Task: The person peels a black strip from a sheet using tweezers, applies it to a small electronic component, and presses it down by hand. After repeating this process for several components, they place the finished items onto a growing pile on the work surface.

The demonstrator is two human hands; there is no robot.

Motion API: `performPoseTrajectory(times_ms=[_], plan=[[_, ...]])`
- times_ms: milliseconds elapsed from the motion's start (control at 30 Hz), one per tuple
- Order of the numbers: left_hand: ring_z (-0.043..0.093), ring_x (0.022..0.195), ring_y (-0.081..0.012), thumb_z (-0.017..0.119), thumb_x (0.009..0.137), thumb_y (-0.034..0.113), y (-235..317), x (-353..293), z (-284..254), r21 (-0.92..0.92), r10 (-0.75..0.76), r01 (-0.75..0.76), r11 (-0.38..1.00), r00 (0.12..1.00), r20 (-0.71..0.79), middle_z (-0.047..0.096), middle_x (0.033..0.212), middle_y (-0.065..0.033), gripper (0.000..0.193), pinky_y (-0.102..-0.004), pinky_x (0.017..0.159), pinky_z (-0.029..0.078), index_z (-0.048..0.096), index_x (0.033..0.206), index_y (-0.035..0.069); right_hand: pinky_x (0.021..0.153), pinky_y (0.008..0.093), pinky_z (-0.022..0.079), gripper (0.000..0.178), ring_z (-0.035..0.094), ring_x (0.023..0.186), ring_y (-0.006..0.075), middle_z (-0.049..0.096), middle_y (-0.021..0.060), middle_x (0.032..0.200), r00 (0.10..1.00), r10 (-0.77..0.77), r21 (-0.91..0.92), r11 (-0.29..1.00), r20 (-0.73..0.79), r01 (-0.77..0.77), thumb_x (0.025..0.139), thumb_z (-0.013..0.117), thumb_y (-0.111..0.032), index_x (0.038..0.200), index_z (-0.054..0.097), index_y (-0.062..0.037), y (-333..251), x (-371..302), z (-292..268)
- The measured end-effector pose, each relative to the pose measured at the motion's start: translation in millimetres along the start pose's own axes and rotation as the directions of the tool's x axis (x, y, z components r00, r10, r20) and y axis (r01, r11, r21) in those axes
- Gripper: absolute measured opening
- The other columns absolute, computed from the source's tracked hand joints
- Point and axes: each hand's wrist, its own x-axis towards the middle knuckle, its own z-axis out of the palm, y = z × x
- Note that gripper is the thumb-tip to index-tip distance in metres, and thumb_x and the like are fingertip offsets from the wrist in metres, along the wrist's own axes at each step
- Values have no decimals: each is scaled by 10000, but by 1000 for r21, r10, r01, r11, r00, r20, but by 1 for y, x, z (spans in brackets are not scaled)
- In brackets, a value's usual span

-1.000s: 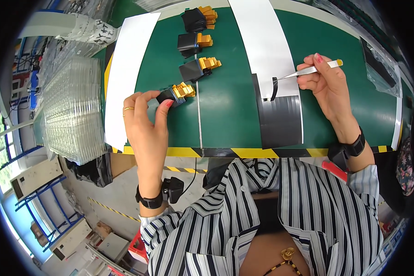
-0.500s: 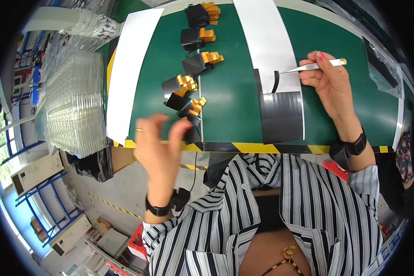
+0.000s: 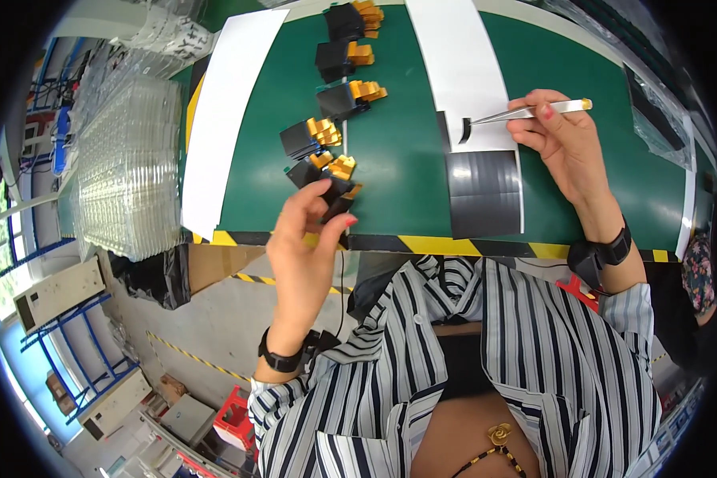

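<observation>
My left hand [image 3: 299, 243] is at the near end of a column of small black panels with gold flex strips [image 3: 303, 138]. Its thumb and fingertips close on the edges of the nearest black panel [image 3: 337, 209], which sits tilted between them. My right hand [image 3: 570, 139] grips silver tweezers [image 3: 534, 110] with a pale, gold-ended handle. At the tweezer tips a short, curved black strip [image 3: 464, 132] stands over the long white sheet [image 3: 464, 64]. Black sheet pieces [image 3: 486, 195] lie on the near end of that white sheet.
Stacked clear plastic trays [image 3: 127, 175] stand left of the green table mat [image 3: 398, 159]. Beside them lies another white sheet [image 3: 229, 119]. A clear bag with a black sheet [image 3: 657, 111] is at the far right. Yellow-black tape [image 3: 430, 245] marks the table's near edge.
My left hand has moved right and closed on the nearest black panel, which is now tilted. The tweezers and black strip have shifted slightly left.
</observation>
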Motion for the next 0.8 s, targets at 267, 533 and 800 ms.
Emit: performPoseTrajectory(times_ms=[267,533,800], plan=[[562,683,-115,545,800,-4,57,75,36,-694,-86,252,674,960,266,560,835,-57,198,-226,572,471,544,993,-49,664,265,525,180,614,747,204,577,186,933,953,-290,-25,956,85,293,864,501,-134,990,497,-7,-36,7,-7],[541,650,-107,526,810,12,58,126,90,-767,-17,344,541,917,399,544,748,-45,241,-229,571,461,538,1046,-37,662,308,531,127,604,776,236,581,165,896,894,-446,46,894,27,445,846,512,-77,946,453,-26,-24,-2,-25],[513,641,-83,545,800,19,59,123,96,-768,-106,362,528,926,363,539,704,-13,221,-201,584,422,566,1015,-28,659,336,535,108,594,827,246,571,143,838,893,-450,-55,892,-8,449,829,524,-34,900,443,-32,-20,-3,-16]])
